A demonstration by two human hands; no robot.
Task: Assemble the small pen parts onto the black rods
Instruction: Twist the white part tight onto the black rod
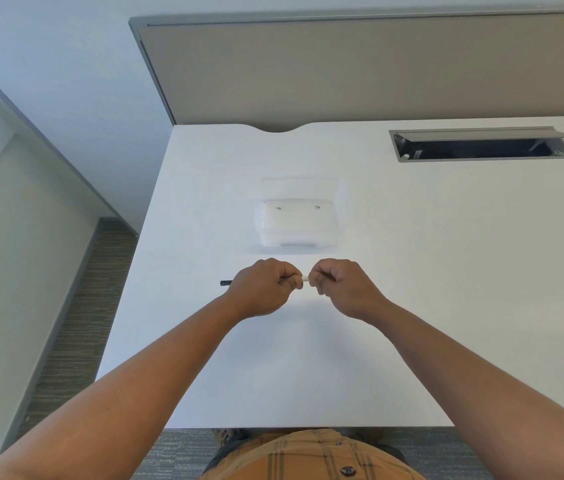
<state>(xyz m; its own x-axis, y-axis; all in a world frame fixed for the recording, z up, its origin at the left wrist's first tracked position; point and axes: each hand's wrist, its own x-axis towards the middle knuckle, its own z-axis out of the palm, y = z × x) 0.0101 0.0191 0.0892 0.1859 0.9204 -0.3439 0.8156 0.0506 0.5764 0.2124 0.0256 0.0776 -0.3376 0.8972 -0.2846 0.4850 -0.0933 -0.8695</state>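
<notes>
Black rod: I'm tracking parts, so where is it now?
In the head view, the black rod is gripped in the left hand, its end poking out leftward, nearer than the clear box.

Smooth matt white desk (412, 306), clear glossy plastic box (296, 220) (see-through), woven checked shirt (308, 455)

Black rod (226, 282): only left end visible, rest hidden inside left hand (262, 287). White pen part (305, 278): short stub visible between fists, remainder buried in right hand (341, 285). Joint between parts hidden. Clear box (297, 221): two tiny dark specks inside, possibly small parts, too small to tell. Counter (412, 306) cut off at right edge.
</notes>
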